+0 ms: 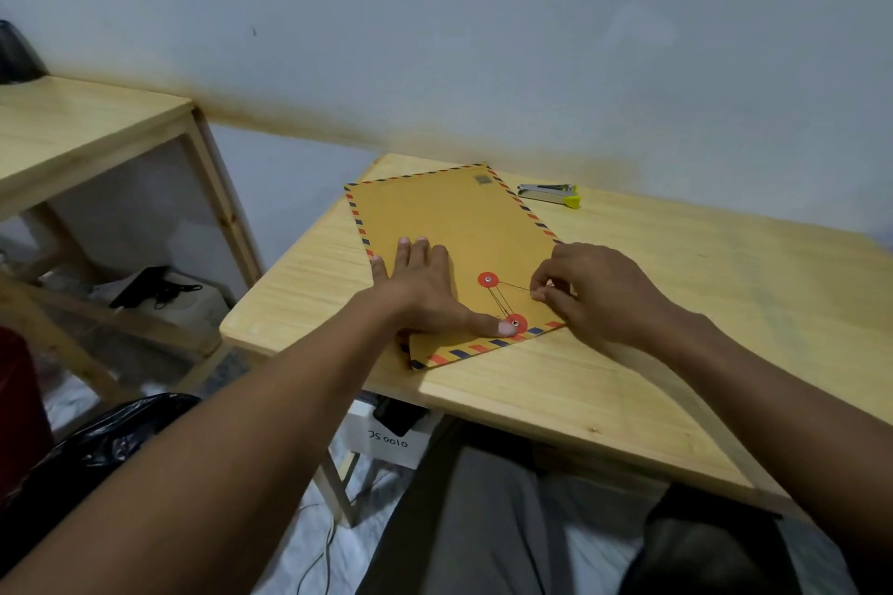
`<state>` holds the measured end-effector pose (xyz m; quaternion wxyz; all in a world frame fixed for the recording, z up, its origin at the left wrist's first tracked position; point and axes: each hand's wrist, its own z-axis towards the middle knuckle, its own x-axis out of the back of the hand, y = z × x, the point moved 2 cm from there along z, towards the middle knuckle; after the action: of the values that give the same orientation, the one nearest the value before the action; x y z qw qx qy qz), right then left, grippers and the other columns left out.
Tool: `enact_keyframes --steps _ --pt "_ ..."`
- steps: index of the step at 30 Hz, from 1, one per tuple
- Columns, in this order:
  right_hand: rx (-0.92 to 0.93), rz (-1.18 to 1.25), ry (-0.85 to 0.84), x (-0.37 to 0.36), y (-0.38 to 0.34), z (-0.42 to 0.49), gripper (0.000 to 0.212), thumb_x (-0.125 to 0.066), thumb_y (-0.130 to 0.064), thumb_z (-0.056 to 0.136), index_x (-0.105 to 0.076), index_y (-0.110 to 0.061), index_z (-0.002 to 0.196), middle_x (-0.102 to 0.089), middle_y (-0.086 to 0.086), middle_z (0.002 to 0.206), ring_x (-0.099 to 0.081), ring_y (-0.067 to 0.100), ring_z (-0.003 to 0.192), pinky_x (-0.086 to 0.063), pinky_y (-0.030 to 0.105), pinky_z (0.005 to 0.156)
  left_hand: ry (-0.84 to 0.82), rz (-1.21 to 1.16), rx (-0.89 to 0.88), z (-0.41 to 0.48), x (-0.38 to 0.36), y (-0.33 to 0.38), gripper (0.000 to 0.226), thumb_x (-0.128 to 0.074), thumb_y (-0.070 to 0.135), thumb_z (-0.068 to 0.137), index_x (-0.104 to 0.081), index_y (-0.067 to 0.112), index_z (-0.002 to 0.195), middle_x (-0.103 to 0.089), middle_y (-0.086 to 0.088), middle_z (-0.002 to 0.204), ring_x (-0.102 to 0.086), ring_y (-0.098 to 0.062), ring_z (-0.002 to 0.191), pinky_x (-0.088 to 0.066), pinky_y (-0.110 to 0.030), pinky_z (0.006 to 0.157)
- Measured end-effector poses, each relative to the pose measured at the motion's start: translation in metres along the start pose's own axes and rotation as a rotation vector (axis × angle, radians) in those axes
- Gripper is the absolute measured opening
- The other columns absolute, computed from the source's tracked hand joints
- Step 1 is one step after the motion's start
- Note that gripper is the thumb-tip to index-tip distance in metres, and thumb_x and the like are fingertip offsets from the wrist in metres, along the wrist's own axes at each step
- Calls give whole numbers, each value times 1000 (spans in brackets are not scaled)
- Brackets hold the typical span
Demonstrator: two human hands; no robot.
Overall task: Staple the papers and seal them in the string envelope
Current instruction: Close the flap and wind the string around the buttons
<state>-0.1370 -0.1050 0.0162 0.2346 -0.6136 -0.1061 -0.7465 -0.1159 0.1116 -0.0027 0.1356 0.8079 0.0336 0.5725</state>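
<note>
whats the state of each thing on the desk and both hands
envelope: lying flat, flap shut
string: partly wound between the two red discs
stapler: closed, lying untouched beyond the envelope
left hand: flat, thumb pressing near disc
right hand: pinching the string

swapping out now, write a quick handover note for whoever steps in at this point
Left hand: flat on the envelope, thumb pressing the lower button.
Right hand: pinching the string, which runs between the upper button and the lower one.
Stapler: on the table, beyond the envelope.
Done: no loose papers in sight, probably inside.
Left: finish winding the string.
</note>
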Motion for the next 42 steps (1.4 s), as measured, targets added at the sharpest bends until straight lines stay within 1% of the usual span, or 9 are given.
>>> enact_keyframes --steps 9,12,15,23,28,31,34,38,42 --pt "295 -384 21 3 -43 -45 18 -77 -25 86 -76 -19 103 -70 3 94 -61 21 83 -51 34 56 -39 26 10 -1 8 -1 139 -69 87 55 -5 18 159 10 -4 169 16 -28 155 4 -60 121" --pt "267 -284 -58 4 -53 -38 22 -57 -24 100 -67 -22 119 -64 0 111 -55 21 100 -49 34 68 -107 -9 -16 0 15 -8 136 -76 78 58 -4 22 160 11 0 169 16 -25 155 -5 -58 124" --pt "228 -167 -121 4 -59 -24 19 -49 -25 101 -66 -25 111 -59 -5 105 -50 16 98 -51 36 73 -144 4 -32 1 17 -13 138 -78 76 58 0 24 160 13 4 169 17 -23 154 -7 -54 125" --pt "46 153 -258 -4 -45 37 11 -71 -28 91 -76 -21 97 -64 -3 95 -58 16 91 -51 36 76 -100 -31 -77 4 9 -22 141 -74 83 52 -1 30 160 13 6 169 17 -29 154 -3 -59 123" --pt "-122 262 -81 -5 -17 35 18 -72 -37 89 -72 -22 100 -65 -5 94 -56 12 87 -46 32 73 -29 -92 -151 2 4 -27 135 -74 81 54 -7 30 159 6 3 169 12 -27 155 2 -57 124" --pt "-158 293 27 0 4 9 16 -69 -33 91 -70 -25 105 -64 -7 99 -54 11 93 -45 34 79 168 -144 -292 -9 3 -28 111 -79 76 57 -30 33 147 -20 3 161 -26 -26 148 -20 -58 120" --pt "-148 235 -139 -2 14 -23 32 -65 -46 90 -66 -31 118 -62 -7 124 -51 16 118 -48 41 96 253 -83 -444 -27 4 -23 68 -78 69 66 -49 36 118 -42 6 140 -48 -20 122 -48 -47 98" --pt "-135 143 -179 -4 10 -43 42 -58 -47 95 -58 -37 136 -54 -11 144 -43 14 134 -42 44 109 261 144 -556 -55 0 -14 32 -65 63 83 -61 35 97 -59 10 120 -58 -14 105 -55 -39 83" --pt "-42 -27 -62 -4 -7 -55 32 -53 -39 100 -63 -35 130 -62 -9 132 -53 14 121 -47 38 99 459 483 -648 -75 -9 -9 27 -44 45 98 -59 26 109 -65 4 97 -65 -24 78 -57 -38 66"
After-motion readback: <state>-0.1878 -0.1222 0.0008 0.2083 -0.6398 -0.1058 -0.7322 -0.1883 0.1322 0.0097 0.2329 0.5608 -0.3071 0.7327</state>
